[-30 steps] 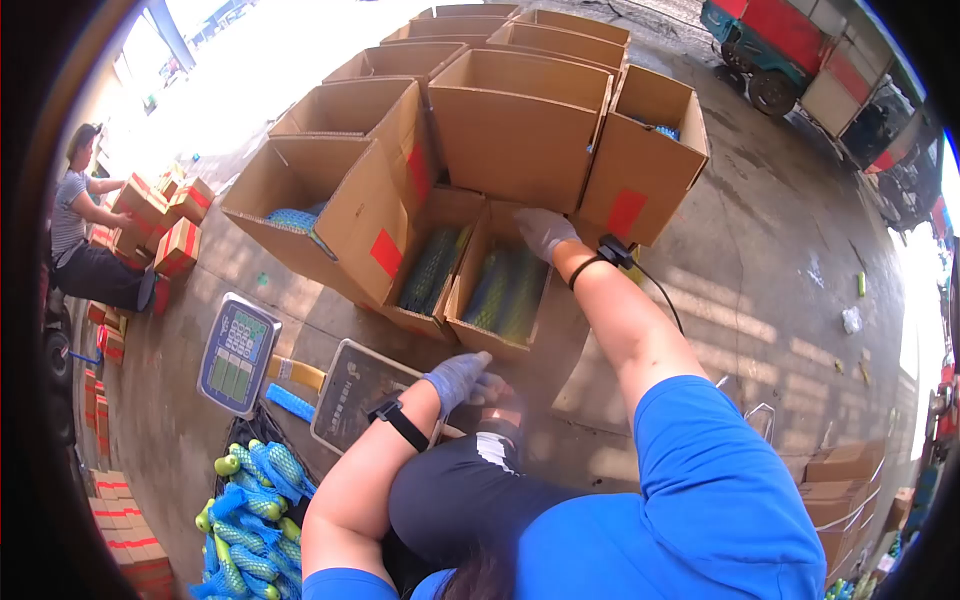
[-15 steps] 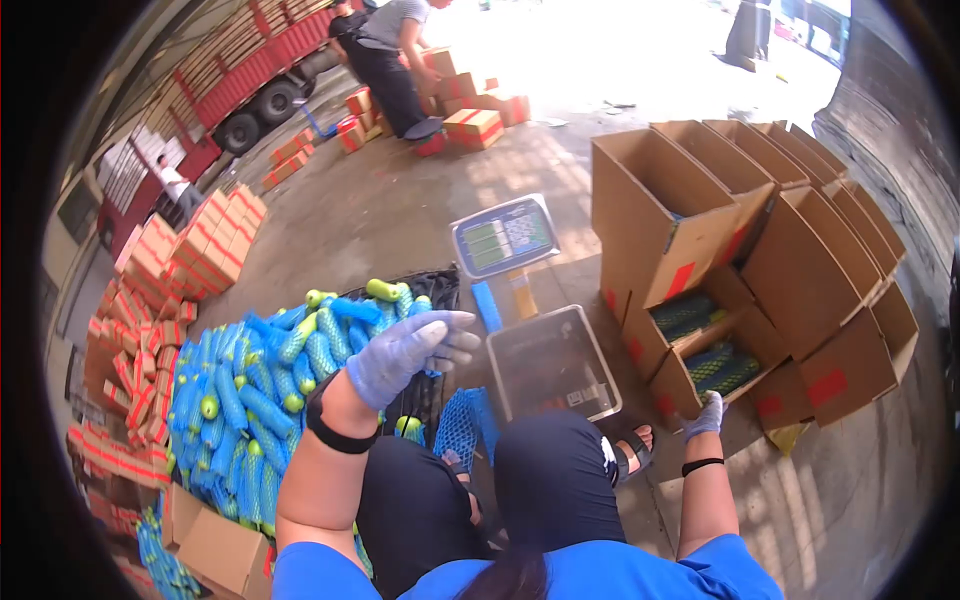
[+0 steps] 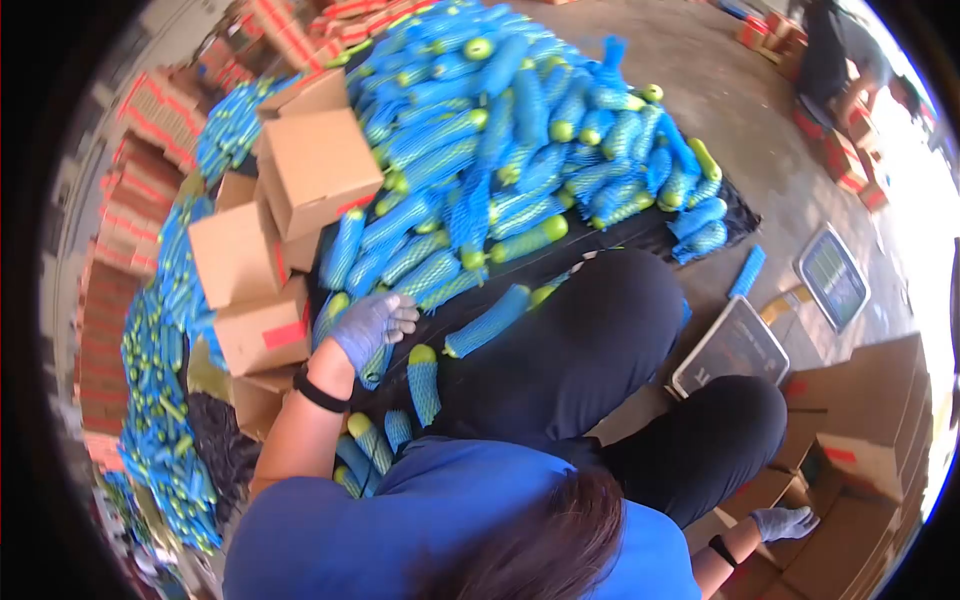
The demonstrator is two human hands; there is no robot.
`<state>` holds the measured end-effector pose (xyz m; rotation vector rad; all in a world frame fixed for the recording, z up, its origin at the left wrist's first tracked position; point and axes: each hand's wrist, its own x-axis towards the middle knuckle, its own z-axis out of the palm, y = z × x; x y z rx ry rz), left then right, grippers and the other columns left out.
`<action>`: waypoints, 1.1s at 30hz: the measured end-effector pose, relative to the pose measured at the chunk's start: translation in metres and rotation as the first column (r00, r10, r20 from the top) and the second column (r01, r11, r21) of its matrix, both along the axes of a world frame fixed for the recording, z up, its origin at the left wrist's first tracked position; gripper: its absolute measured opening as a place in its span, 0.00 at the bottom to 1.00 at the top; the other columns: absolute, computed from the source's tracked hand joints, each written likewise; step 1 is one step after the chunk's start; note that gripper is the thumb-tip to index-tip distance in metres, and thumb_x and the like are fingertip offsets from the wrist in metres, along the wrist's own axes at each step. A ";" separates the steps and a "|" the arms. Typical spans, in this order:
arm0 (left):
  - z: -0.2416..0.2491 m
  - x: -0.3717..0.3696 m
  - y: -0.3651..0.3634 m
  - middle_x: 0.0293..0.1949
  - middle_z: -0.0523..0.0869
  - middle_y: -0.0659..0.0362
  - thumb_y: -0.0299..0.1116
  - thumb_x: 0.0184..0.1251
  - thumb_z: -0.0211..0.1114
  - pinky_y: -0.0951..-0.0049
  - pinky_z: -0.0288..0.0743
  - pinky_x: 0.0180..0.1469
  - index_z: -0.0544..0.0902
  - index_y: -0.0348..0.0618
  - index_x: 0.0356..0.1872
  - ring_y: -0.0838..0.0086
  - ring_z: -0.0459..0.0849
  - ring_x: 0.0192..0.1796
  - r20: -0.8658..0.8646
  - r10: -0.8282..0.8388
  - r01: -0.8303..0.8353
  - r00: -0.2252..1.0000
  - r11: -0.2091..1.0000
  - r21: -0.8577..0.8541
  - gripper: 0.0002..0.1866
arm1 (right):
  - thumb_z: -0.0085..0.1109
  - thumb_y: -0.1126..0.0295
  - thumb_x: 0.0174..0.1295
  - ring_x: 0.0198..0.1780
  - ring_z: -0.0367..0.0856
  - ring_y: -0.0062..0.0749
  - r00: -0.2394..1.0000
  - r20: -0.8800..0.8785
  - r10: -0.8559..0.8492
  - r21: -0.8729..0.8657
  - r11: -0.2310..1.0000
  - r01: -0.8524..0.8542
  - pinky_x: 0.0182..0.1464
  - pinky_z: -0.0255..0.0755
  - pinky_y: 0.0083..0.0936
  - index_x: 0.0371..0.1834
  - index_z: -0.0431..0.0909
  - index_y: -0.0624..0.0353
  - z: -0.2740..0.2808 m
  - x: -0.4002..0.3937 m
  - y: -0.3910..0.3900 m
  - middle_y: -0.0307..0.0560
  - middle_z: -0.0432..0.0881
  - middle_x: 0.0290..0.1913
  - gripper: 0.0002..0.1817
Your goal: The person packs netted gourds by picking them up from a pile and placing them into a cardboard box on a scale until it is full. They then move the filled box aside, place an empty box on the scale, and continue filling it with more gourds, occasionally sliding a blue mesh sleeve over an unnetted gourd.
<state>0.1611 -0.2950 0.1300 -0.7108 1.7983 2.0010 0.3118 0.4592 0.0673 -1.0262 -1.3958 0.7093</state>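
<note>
Left hand (image 3: 375, 328), raised beside the scale a moment ago, now down at the near edge of the netted vegetables (image 3: 480, 150); view swung toward the pile. Far left: red-taped boxes (image 3: 160, 120) stacked, a second netted heap (image 3: 165, 400) running down beside them. Next, brown cartons (image 3: 320, 170), jumbled against the main pile. Left hand gloved, fingers bent, right over a netted vegetable — cannot tell whether it grips. Main pile: green vegetables in blue netting, on black sheeting (image 3: 635, 238), a few loose ones near the knees. Rightward, scale platform (image 3: 735, 350) on the floor, its display (image 3: 833, 278) just beyond. Right hand (image 3: 785, 523) gloved, fingers spread, holding nothing visible — at the open cardboard boxes (image 3: 865, 400). Upper right, another person (image 3: 845, 55) bends over taped boxes.
</note>
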 end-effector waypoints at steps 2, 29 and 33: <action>-0.043 0.000 -0.064 0.40 0.86 0.60 0.52 0.68 0.64 0.77 0.76 0.34 0.81 0.44 0.48 0.72 0.85 0.39 0.015 0.187 -0.186 0.982 0.980 -0.077 0.21 | 0.53 0.65 0.70 0.67 0.70 0.44 0.974 -0.139 0.176 -0.003 0.984 -0.178 0.67 0.66 0.40 0.68 0.67 0.70 0.040 -0.044 -0.013 0.59 0.72 0.66 0.27; 0.048 -0.108 0.057 0.35 0.81 0.60 0.41 0.64 0.63 0.54 0.68 0.60 0.84 0.52 0.45 0.64 0.80 0.44 -0.453 -0.750 -0.741 0.482 -0.072 -0.668 0.12 | 0.46 0.60 0.75 0.64 0.75 0.37 0.354 0.395 0.848 -0.047 0.403 -0.914 0.66 0.67 0.33 0.71 0.67 0.66 0.248 -0.185 -0.128 0.57 0.75 0.66 0.27; 0.036 -0.155 0.173 0.32 0.77 0.63 0.34 0.57 0.65 0.57 0.69 0.50 0.84 0.55 0.42 0.64 0.78 0.40 -0.502 -0.856 -0.659 0.123 0.307 -0.686 0.11 | 0.52 0.41 0.69 0.65 0.75 0.42 -0.078 0.301 0.950 -0.337 0.029 -0.941 0.68 0.64 0.37 0.77 0.60 0.61 0.231 -0.236 -0.157 0.56 0.75 0.66 0.42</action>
